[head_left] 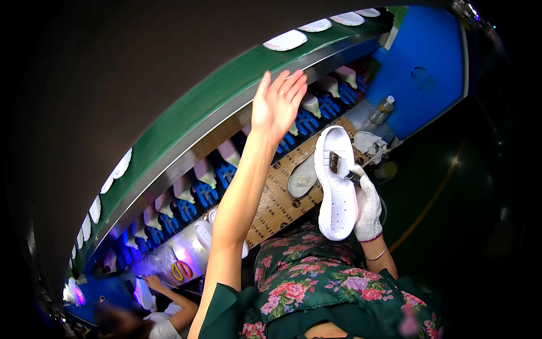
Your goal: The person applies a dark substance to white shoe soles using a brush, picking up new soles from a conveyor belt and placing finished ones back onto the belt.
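My left hand (276, 104) is bare and empty, reaching forward with its fingers stretched out at the metal edge of the green conveyor belt (169, 121). On the right, my right hand (368, 206) wears a white knit glove. It grips a white shoe sole (339, 209) by its right side, the hollow inner face turned up. Inside the sole's upper part rests a brush (335, 163) with dark bristles; its handle runs into the gloved fingers, which also hold it. The sole hides part of that hand.
White soles (285, 40) lie along the belt. Below it runs a row of blue clamps (307, 121) with pale pieces. A cardboard-covered shelf (271, 209) carries a white dish (303, 179), a cloth (370, 143) and a bottle (382, 110). Scissors (180, 270) lie near another person's hand (152, 282).
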